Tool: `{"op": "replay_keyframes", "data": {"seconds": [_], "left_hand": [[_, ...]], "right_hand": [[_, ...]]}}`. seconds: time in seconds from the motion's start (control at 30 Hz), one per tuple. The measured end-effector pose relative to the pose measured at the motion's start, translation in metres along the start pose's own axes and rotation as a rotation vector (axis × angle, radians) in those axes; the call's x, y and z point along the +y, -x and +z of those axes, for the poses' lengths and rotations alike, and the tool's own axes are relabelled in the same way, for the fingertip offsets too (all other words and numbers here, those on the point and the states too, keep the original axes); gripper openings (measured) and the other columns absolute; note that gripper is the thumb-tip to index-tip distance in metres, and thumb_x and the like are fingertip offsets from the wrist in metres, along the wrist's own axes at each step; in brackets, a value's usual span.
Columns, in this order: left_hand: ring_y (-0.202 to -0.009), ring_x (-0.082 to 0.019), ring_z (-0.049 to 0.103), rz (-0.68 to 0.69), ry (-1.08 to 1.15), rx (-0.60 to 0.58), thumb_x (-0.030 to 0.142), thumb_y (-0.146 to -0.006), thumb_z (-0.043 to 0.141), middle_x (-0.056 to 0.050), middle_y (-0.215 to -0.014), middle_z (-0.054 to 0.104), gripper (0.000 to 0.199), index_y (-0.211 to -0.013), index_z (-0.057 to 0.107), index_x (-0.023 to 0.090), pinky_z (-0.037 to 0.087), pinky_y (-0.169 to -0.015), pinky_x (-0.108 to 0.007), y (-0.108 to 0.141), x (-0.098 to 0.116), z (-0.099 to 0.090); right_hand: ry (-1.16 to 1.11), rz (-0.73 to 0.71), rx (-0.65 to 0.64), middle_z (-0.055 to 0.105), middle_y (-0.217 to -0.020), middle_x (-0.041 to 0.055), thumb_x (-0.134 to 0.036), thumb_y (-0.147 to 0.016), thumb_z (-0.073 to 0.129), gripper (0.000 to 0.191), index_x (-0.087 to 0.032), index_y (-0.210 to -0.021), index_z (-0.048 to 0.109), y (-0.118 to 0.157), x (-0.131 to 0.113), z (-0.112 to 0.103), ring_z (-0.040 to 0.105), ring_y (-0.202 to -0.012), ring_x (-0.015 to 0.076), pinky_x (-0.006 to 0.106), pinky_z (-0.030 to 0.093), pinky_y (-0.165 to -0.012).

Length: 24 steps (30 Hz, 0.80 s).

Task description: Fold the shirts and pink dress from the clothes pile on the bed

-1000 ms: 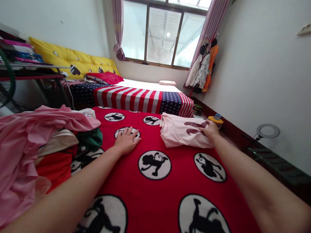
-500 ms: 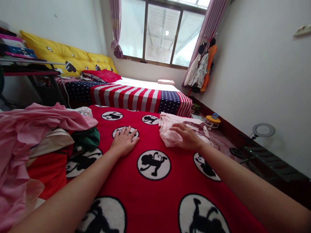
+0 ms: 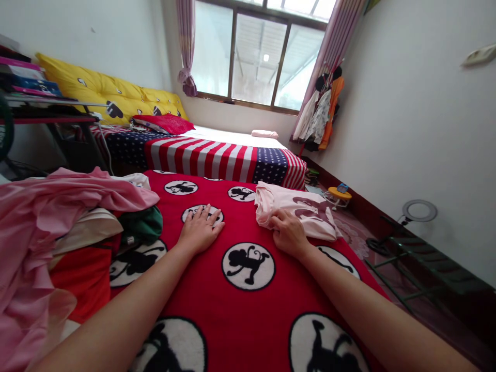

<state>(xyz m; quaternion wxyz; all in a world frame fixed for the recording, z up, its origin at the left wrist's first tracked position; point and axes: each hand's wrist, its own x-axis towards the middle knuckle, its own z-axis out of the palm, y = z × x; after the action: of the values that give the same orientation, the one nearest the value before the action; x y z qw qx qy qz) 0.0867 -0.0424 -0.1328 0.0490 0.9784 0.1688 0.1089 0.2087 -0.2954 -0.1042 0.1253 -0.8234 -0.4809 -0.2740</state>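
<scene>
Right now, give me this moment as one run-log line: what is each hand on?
left hand: flat on red monkey-print blanket | right hand: on pale pink T-shirt | nearby: clothes pile

"Where's the pale pink T-shirt (image 3: 306,209)?"

"Lying flat and roughly folded on the far right of the red monkey-print blanket (image 3: 205,305), its maroon print facing up."

"Is anything touching it?"

"The right hand (image 3: 289,233) — resting on its near edge. The left hand (image 3: 200,230) lies flat on the blanket, apart from it."
</scene>
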Motion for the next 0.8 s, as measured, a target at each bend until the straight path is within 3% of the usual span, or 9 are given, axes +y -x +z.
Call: {"op": "replay_keyframes", "data": {"seconds": [0.1, 0.17, 0.27, 0.37, 0.47, 0.57, 0.67, 0.73, 0.8], "left_hand": [[-0.141, -0.032, 0.025, -0.001, -0.003, 0.010, 0.054, -0.093, 0.032, -0.010, -0.154, 0.029, 0.058, -0.143, 0.040, 0.027, 0.018, -0.112, -0.051, 0.000, 0.000, 0.001], [-0.141, -0.032, 0.025, -0.001, -0.007, 0.018, 0.053, -0.093, 0.034, -0.010, -0.154, 0.029, 0.057, -0.143, 0.040, 0.027, 0.019, -0.112, -0.052, -0.001, 0.000, 0.001], [-0.141, -0.032, 0.026, 0.000, -0.011, 0.022, 0.053, -0.093, 0.034, -0.010, -0.153, 0.030, 0.057, -0.143, 0.041, 0.027, 0.019, -0.112, -0.052, -0.001, 0.000, 0.002], [-0.141, -0.032, 0.026, 0.006, -0.009, 0.024, 0.053, -0.093, 0.034, -0.011, -0.154, 0.030, 0.057, -0.143, 0.041, 0.026, 0.019, -0.111, -0.052, -0.001, -0.001, 0.003], [-0.141, -0.032, 0.026, 0.003, -0.005, 0.023, 0.053, -0.092, 0.033, -0.012, -0.154, 0.029, 0.058, -0.143, 0.041, 0.027, 0.019, -0.111, -0.052, -0.002, -0.002, 0.004], [-0.141, -0.032, 0.025, 0.002, 0.006, 0.010, 0.054, -0.092, 0.031, -0.013, -0.154, 0.028, 0.059, -0.143, 0.040, 0.026, 0.018, -0.111, -0.052, -0.003, -0.002, 0.003], [-0.142, -0.033, 0.021, -0.021, 0.034, -0.035, 0.052, -0.093, 0.030, -0.013, -0.155, 0.024, 0.059, -0.145, 0.038, 0.025, 0.014, -0.112, -0.054, -0.002, 0.001, 0.000], [-0.143, -0.035, 0.017, -0.052, 0.047, -0.068, 0.050, -0.094, 0.030, -0.014, -0.156, 0.021, 0.058, -0.145, 0.037, 0.024, 0.012, -0.112, -0.056, 0.003, 0.006, -0.003], [-0.143, -0.037, 0.014, -0.071, 0.049, -0.097, 0.047, -0.094, 0.030, -0.016, -0.156, 0.019, 0.058, -0.146, 0.035, 0.022, 0.011, -0.111, -0.059, 0.014, 0.011, -0.009]], "right_hand": [[-0.024, 0.030, 0.073, 0.056, -0.124, 0.0101, -0.027, -0.083, 0.052, 0.030, -0.018, -0.111, 0.059, 0.002, -0.003, -0.005, 0.051, -0.114, 0.0242, 0.036, 0.038, -0.097], [0.022, 0.142, 0.070, 0.040, -0.145, 0.0104, -0.040, -0.091, 0.044, 0.047, -0.020, -0.134, 0.046, -0.002, 0.003, -0.003, 0.037, -0.131, 0.0265, 0.043, 0.029, -0.107], [0.089, 0.278, -0.242, 0.023, -0.156, 0.0024, -0.049, -0.095, 0.031, 0.053, -0.032, -0.145, 0.031, -0.010, 0.013, 0.010, 0.018, -0.142, 0.0300, 0.057, 0.020, -0.109], [0.066, 0.276, -0.458, 0.019, -0.157, -0.0019, -0.054, -0.095, 0.028, 0.054, -0.038, -0.146, 0.027, -0.015, 0.018, 0.019, 0.016, -0.143, 0.0305, 0.062, 0.021, -0.106], [0.098, 0.306, -0.353, 0.017, -0.158, 0.0021, -0.054, -0.095, 0.027, 0.057, -0.033, -0.148, 0.024, -0.006, 0.024, 0.012, 0.016, -0.144, 0.0276, 0.058, 0.021, -0.109], [0.224, 0.560, -0.158, 0.015, -0.158, 0.0070, -0.050, -0.097, 0.024, 0.058, -0.025, -0.149, 0.024, 0.016, 0.042, -0.001, 0.008, -0.145, 0.0269, 0.058, 0.012, -0.112], [0.207, 0.811, -0.260, 0.023, -0.155, 0.0132, -0.055, -0.094, 0.030, 0.063, -0.020, -0.147, 0.032, 0.037, 0.064, -0.014, 0.015, -0.143, 0.0330, 0.063, 0.015, -0.109], [0.176, 0.846, -0.289, 0.026, -0.154, 0.0159, -0.056, -0.093, 0.031, 0.065, -0.018, -0.146, 0.034, 0.046, 0.068, -0.021, 0.020, -0.141, 0.0361, 0.065, 0.020, -0.106], [0.147, 0.778, -0.229, 0.027, -0.153, 0.0168, -0.051, -0.094, 0.031, 0.062, -0.016, -0.145, 0.035, 0.052, 0.054, -0.029, 0.021, -0.141, 0.0349, 0.062, 0.022, -0.107]]}}
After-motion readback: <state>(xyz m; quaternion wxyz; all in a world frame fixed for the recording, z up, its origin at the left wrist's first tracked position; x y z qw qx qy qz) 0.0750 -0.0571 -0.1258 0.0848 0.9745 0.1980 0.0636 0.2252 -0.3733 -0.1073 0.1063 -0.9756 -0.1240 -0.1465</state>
